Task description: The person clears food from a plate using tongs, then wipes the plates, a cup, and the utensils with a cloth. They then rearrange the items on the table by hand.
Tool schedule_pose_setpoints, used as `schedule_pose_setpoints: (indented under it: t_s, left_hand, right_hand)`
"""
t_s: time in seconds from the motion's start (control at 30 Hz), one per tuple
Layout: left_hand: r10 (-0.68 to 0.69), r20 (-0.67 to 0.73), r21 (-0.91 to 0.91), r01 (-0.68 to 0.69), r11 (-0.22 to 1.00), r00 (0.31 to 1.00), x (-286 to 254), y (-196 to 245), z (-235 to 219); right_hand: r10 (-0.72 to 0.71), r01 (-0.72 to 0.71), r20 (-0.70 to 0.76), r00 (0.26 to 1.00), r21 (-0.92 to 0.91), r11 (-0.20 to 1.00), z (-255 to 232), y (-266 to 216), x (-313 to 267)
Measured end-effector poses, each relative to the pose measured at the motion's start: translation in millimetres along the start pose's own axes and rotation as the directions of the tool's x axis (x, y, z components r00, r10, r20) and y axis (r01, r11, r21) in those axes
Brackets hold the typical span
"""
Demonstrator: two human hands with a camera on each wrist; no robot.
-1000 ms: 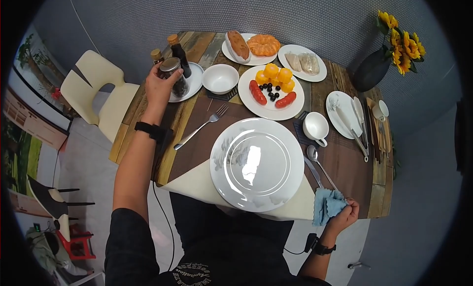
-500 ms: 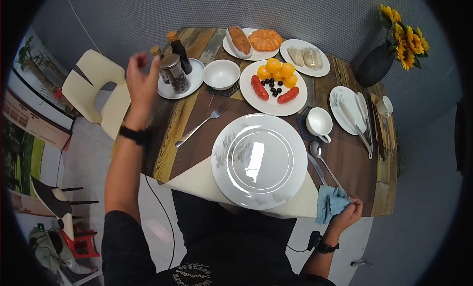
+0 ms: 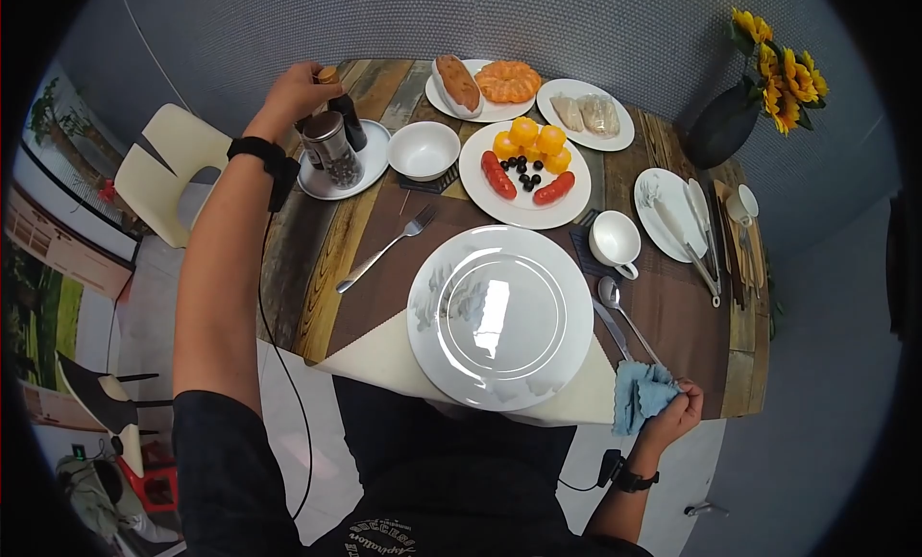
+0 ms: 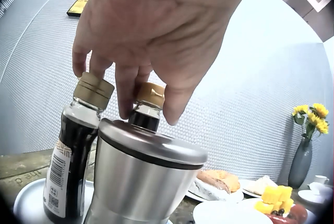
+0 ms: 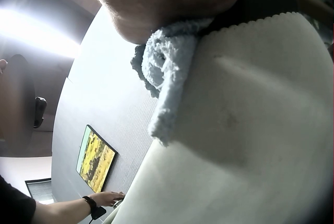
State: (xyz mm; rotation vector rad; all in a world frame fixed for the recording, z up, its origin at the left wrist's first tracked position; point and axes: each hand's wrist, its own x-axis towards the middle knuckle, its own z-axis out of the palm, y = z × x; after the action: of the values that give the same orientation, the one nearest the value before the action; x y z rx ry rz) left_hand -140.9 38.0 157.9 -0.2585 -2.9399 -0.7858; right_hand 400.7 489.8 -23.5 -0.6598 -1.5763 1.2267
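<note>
At the table's far left, my left hand (image 3: 290,98) has its fingers and thumb around the orange cap (image 4: 151,93) of a dark bottle (image 3: 350,123). That bottle stands behind a steel-topped grinder (image 3: 332,152) on a small white plate (image 3: 373,169). A second dark bottle with a gold-brown cap (image 4: 94,91) is beside them in the left wrist view, close under my other fingertips. Near the front right edge, my right hand (image 3: 676,417) pinches a light blue cloth (image 3: 642,396), also seen in the right wrist view (image 5: 169,78).
A large white plate (image 3: 499,317) lies front centre, with a fork (image 3: 386,250) left and a spoon (image 3: 629,317) and knife (image 3: 611,328) right. Around are a bowl (image 3: 424,152), a cup (image 3: 615,240), food plates (image 3: 523,214), tongs (image 3: 687,235) and a sunflower vase (image 3: 720,130).
My left hand has let go of the grinder, lifted away from it, and moved back to the bottle behind. My right hand still pinches the cloth in about the same place.
</note>
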Motion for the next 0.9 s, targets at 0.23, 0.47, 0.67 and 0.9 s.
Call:
schedule_pose_setpoints:
  t_s: [0.23,0.47,0.67,0.9]
  left_hand:
    - [-0.027,-0.013,-0.039,0.026,0.999,1.000,2.5,-2.7,4.1]
    - [-0.010,-0.019,-0.034,0.009,0.999,1.000,-0.9,0.8,5.7]
    - [0.026,-0.021,-0.023,-0.026,0.999,0.999,-3.4,7.2,8.0]
    - [0.003,-0.016,-0.108,-0.004,0.994,1.000,-8.6,5.2,7.6]
  right_hand:
    - [-0.002,0.002,-0.012,1.000,-0.027,1.000,4.3,-7.3,-1.3]
    - [-0.014,0.014,-0.006,1.000,-0.021,1.000,5.9,-8.3,-0.5]
    - [-0.015,0.015,-0.009,1.000,-0.036,0.999,5.8,-10.2,-0.8]
    - [-0.011,0.011,-0.002,1.000,-0.017,1.000,4.5,-6.4,-0.1]
